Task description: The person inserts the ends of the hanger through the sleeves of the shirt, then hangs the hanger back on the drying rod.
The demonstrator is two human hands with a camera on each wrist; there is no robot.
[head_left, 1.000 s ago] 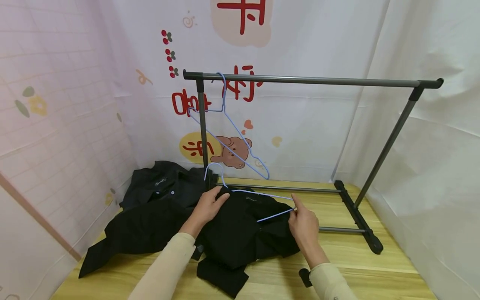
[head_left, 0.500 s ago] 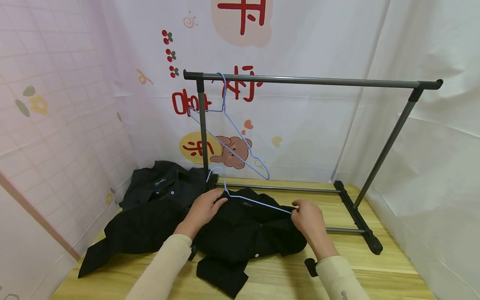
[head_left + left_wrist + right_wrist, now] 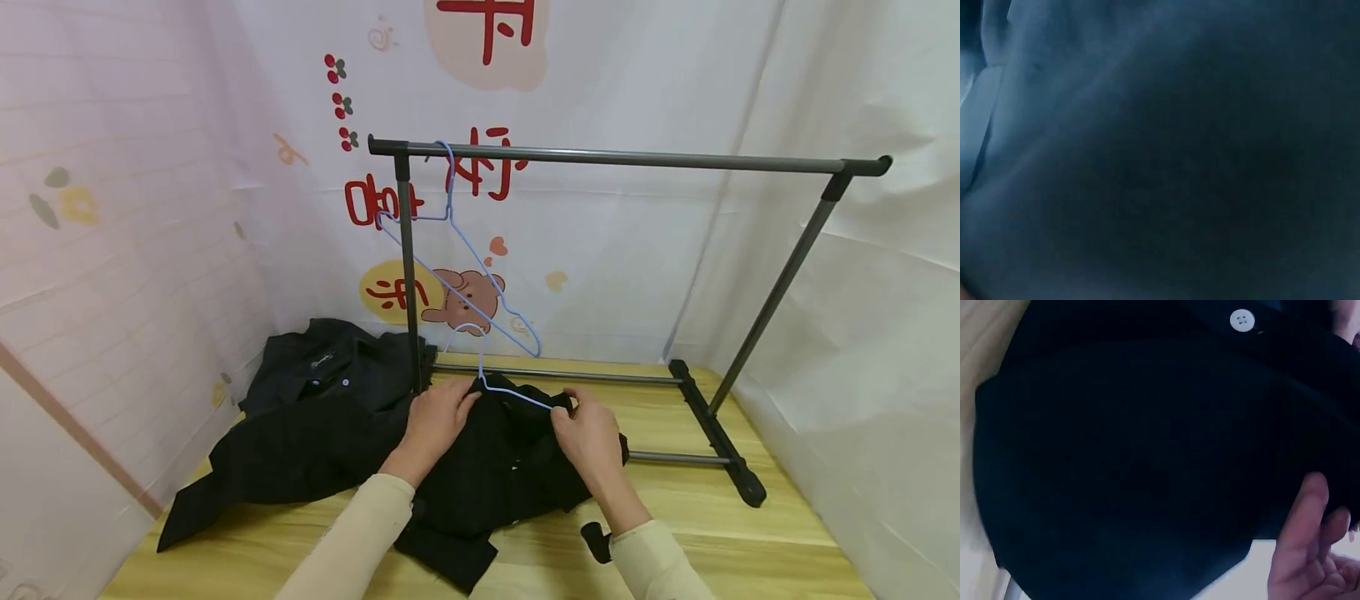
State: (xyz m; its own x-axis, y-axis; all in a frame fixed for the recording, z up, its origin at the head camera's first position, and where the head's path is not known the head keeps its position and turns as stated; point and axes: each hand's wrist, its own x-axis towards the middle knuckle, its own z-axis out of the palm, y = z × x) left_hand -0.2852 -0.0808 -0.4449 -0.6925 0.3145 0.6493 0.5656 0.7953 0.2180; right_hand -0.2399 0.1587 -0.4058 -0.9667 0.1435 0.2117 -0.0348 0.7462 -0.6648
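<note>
Blue hanger (image 3: 517,393) partly inside black shirt (image 3: 487,475); left hand (image 3: 437,421) pinches shirt's edge, right hand (image 3: 592,435) pinches cloth at hanger's arm

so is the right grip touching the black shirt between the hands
Touching. The head view shows it: the right grip pinches the black shirt near its collar, dark cloth caught between thumb and fingers.

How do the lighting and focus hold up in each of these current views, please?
Head view: bright, fairly even light, though the black shirt shows few folds; left wrist view: dim, bluish and badly blurred, filled almost wholly by dark cloth; right wrist view: the shirt goes nearly black, yet its white button reads clearly, while a pale patch below looks washed out.
</note>
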